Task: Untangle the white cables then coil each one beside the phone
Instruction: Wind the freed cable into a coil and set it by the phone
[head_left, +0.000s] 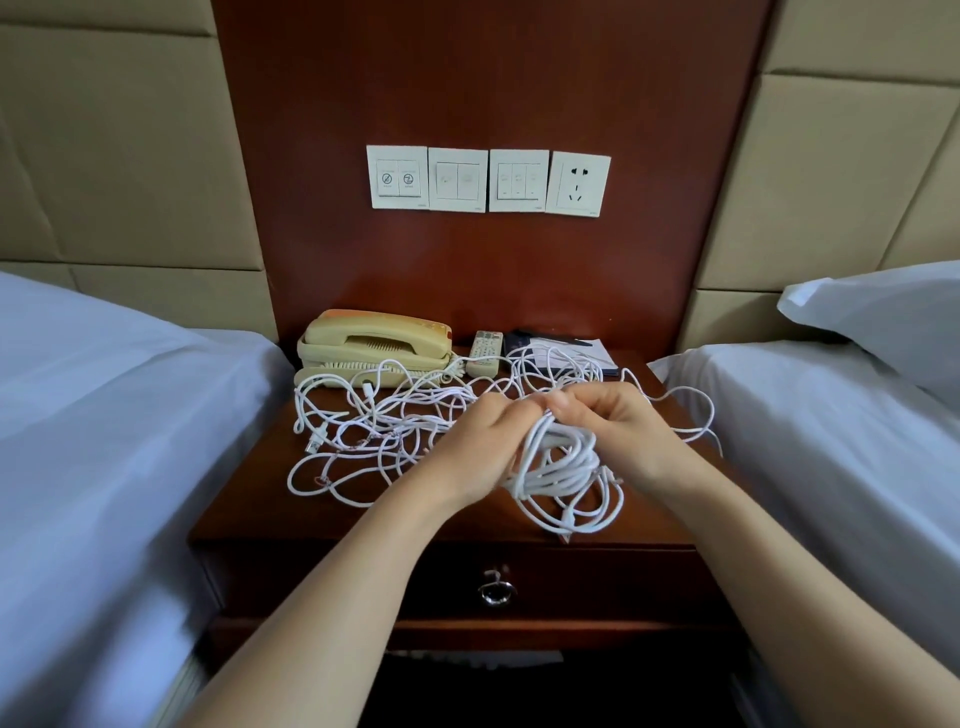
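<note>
A tangle of white cables (363, 431) sprawls over the dark wooden nightstand (332, 514), in front of a beige phone (374, 345) at the back left. My left hand (483, 447) and my right hand (613, 431) meet above the nightstand's middle, both gripping a bunch of white cable loops (561, 462) that hangs between them. Fingertips of both hands pinch strands at the top of the bunch. More loops trail off to the right edge and down toward the front edge.
A white remote control (485, 353) and a dark notepad with paper (566, 348) lie behind the cables. Beds with white sheets flank the nightstand, left (104, 415) and right (831, 415). Wall switches and a socket (579, 183) sit above. A drawer handle (496, 590) is below.
</note>
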